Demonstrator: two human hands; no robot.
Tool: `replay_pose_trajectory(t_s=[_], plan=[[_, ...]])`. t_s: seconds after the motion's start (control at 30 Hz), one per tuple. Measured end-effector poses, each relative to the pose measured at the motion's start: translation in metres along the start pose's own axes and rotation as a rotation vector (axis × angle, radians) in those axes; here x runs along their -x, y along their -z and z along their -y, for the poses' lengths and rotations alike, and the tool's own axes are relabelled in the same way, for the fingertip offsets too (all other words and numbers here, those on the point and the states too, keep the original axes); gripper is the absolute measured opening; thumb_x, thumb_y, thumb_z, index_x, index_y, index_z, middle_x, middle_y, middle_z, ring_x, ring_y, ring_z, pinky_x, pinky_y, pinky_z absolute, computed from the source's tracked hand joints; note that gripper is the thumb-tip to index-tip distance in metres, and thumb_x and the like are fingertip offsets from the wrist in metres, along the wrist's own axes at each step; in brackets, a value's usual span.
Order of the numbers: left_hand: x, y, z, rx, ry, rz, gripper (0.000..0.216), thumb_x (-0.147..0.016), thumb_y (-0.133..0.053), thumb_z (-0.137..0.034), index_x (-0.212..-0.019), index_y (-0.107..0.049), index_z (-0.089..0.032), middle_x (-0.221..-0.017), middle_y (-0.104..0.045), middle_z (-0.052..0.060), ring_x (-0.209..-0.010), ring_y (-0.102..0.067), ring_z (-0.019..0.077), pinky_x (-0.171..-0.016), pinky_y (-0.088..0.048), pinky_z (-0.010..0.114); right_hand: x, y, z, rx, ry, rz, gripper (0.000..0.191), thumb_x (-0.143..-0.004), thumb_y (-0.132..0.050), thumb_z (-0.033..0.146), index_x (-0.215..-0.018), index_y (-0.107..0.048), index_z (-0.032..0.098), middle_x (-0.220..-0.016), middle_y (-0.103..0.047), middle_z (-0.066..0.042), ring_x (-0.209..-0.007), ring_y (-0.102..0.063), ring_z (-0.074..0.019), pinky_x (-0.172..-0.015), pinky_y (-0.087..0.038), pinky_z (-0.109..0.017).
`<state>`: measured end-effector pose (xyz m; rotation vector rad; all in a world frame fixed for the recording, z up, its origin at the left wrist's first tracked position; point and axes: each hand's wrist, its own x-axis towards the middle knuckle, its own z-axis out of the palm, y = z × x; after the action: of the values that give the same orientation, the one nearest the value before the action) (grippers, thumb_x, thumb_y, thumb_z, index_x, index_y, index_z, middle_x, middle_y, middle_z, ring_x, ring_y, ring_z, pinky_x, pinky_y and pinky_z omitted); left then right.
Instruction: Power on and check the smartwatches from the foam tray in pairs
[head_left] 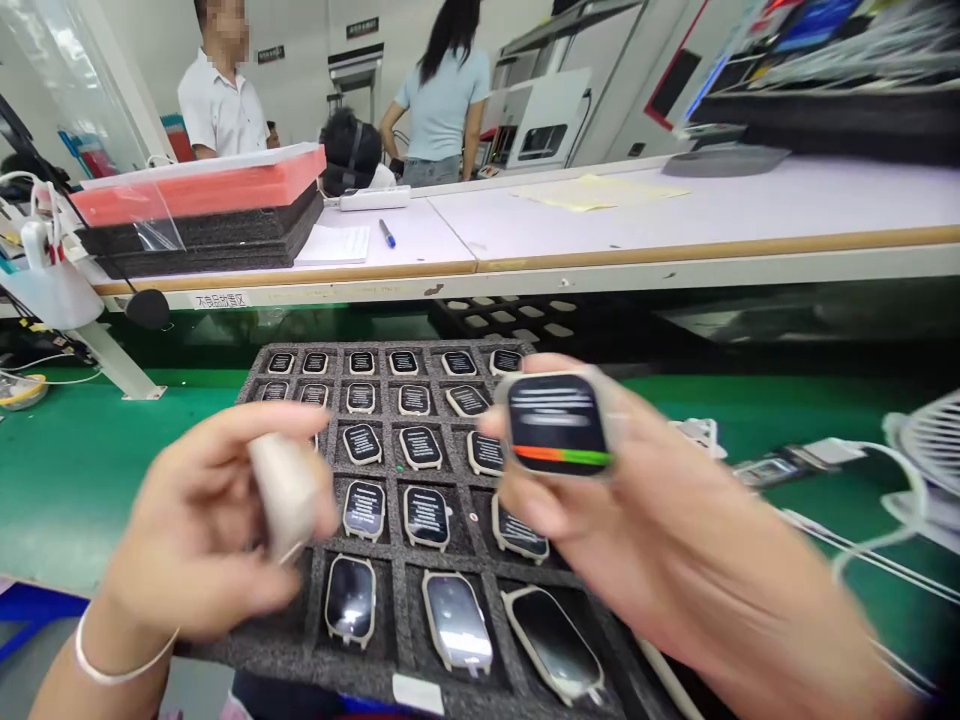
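Observation:
My left hand [191,520] grips a beige smartwatch body [285,495] between thumb and fingers; it is blurred and turned so that its screen is hidden. In my right hand [652,500] is another smartwatch [559,420], its lit screen facing me with pale text lines and an orange and green bar. Both hands are raised over a dark grey foam tray [469,520] divided into compartments. Several strapless smartwatches lie in it, such as one [426,517] with text on its display and one [351,600] in the front row with a dark screen.
A shelf [555,240] crosses behind the tray, bearing red and black foam sheets [202,200] and a blue pen [387,234]. On the green bench at right lie a white charging cable [900,465] and a white fan [934,440]. Two people [442,100] stand beyond.

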<state>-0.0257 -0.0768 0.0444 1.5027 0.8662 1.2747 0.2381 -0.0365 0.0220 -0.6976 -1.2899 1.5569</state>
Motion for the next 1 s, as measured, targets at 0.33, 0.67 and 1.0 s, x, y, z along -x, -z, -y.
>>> replay_pose_trajectory(t_s=[0.33,0.67,1.0], plan=[[-0.029,-0.033,0.044,0.013,0.160,-0.017,0.068,-0.076,-0.074,-0.014,-0.139,-0.049,-0.025,-0.112,-0.066,0.007,-0.092,-0.065,0.0160,-0.078,-0.057,0.028,-0.022,-0.015,-0.021,-0.197,-0.192,0.057,0.045,-0.076,-0.072,0.016,-0.119,-0.063,0.026,-0.093,-0.067,-0.001,-0.073,-0.064,-0.0158,-0.073,-0.050,-0.034],[-0.031,-0.033,0.045,0.040,0.148,-0.044,0.059,-0.075,-0.075,-0.018,-0.129,-0.052,-0.021,-0.111,-0.064,0.006,-0.068,-0.065,0.0086,-0.065,-0.060,0.025,-0.026,-0.015,-0.030,-0.148,-0.153,0.046,0.045,-0.075,-0.072,0.014,-0.116,-0.059,0.024,-0.092,-0.065,0.001,-0.066,-0.060,-0.0114,-0.070,-0.047,-0.031],[-0.030,-0.034,0.050,0.100,0.174,-0.047,0.052,-0.075,-0.069,-0.015,-0.125,-0.053,-0.019,-0.117,-0.064,0.008,-0.071,-0.073,0.0142,-0.072,-0.064,0.033,-0.026,-0.017,-0.028,-0.136,-0.135,0.006,0.044,-0.069,-0.069,0.011,-0.111,-0.061,0.024,-0.086,-0.064,0.002,-0.065,-0.058,-0.0115,-0.067,-0.045,-0.030]])
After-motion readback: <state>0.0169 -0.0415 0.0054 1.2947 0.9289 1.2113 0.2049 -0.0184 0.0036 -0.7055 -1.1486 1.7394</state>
